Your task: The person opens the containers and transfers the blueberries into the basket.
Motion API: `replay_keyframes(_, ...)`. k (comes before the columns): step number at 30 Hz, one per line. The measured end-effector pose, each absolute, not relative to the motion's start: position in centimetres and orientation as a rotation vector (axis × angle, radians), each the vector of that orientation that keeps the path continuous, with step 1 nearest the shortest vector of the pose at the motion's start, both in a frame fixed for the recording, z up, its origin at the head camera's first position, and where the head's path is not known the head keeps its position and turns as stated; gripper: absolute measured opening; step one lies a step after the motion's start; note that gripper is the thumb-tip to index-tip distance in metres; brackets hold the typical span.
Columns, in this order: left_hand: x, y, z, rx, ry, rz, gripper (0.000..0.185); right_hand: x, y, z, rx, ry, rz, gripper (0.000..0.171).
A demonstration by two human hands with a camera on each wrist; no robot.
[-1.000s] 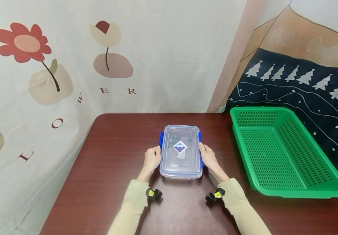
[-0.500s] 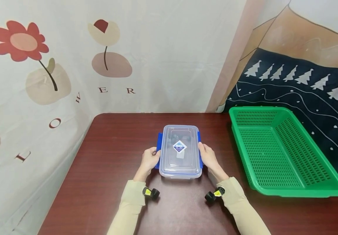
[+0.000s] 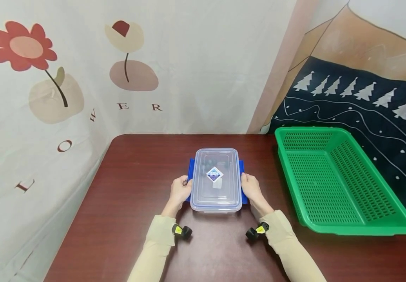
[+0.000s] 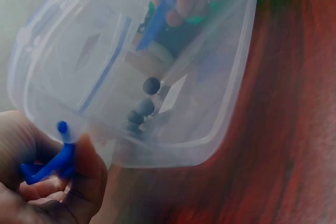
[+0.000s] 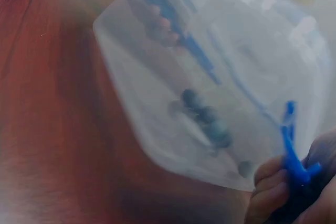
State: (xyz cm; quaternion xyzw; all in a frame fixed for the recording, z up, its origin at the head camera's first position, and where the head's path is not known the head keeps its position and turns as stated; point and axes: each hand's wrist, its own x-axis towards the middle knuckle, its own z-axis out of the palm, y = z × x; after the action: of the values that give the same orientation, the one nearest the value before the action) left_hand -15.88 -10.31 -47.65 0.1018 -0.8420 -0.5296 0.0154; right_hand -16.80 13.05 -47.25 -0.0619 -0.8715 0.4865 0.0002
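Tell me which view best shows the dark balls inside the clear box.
The left wrist view: there the dark balls show through the clear box as distinct round shapes, some overlapping. The right wrist view shows them blurred; the head view gives only faint dark spots through the lid.

The head camera looks forward and down, farthest off; left wrist camera (image 3: 187, 233) and right wrist camera (image 3: 251, 234) closely face, from opposite sides, the clip-lid container (image 3: 217, 197) all 3 share.

Container (image 3: 216, 196): on surface (image 3: 139, 168), between hands (image 3: 180, 190) (image 3: 251, 188); label (image 3: 214, 174) on lid (image 3: 200, 188); balls (image 4: 151, 85) inside. Basket (image 3: 326, 188): right of container. Curtain (image 3: 196, 70): behind surface.
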Motion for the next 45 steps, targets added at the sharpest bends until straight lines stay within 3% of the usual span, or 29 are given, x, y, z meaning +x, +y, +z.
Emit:
replay_keyframes(14, -16.1, -10.8, -48.2, 0.292, -2.571, -1.909, 0.024, -16.9, 14.3, -47.8, -0.313, -2.709, 1.693, 0.035)
replay_keyframes(23, -15.2, -10.4, -46.1, 0.041, -2.597, -1.417, 0.022, -16.1, 14.0, -46.7, -0.14, -2.533, 1.428, 0.013)
replay_keyframes(45, -15.6, -9.8, -44.1, 0.077, -2.614, -1.416, 0.024, -16.3, 13.4, -44.7, -0.138, -2.685, 1.438, 0.02)
